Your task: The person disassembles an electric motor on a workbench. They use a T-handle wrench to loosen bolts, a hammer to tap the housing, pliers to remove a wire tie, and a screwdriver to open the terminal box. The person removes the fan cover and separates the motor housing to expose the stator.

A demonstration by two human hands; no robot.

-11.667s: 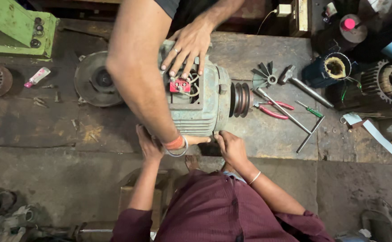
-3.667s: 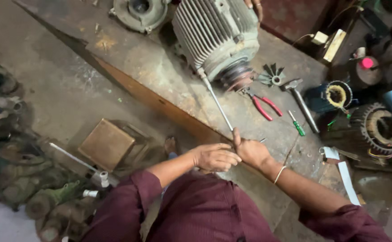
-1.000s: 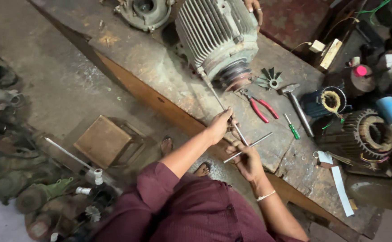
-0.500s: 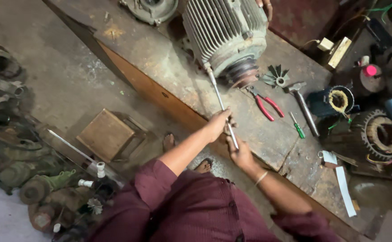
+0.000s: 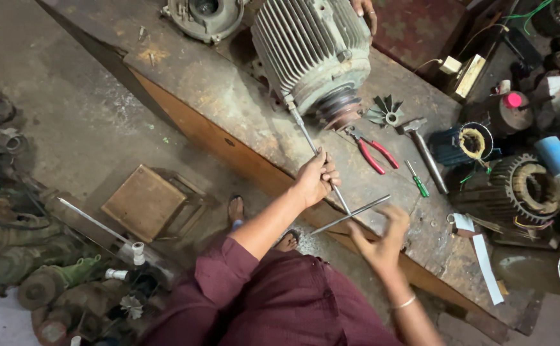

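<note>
A large grey finned electric motor point(image 5: 312, 48) lies on the worn workbench point(image 5: 229, 109). A long thin steel rod point(image 5: 305, 134) runs from the motor's lower edge toward me. My left hand point(image 5: 315, 178) is shut around that rod near its near end. A shorter metal rod point(image 5: 350, 215) lies crosswise under the long one at the bench's front edge. My right hand point(image 5: 382, 238) is just below its right end, fingers spread and blurred, holding nothing. Another person's hand point(image 5: 363, 8) rests on the motor's far side.
Red-handled pliers point(image 5: 373, 152), a green screwdriver point(image 5: 416, 179), a hammer point(image 5: 426, 150) and a small fan wheel point(image 5: 386, 112) lie right of the motor. A motor end cover point(image 5: 204, 16) sits at the far left. Wound stators point(image 5: 530, 189) stand at right. A wooden stool point(image 5: 144, 202) and scrap motors are on the floor.
My right hand has come off the long rod and moved down and right with its fingers spread. The shorter rod now shows crosswise. My left hand keeps its grip.
</note>
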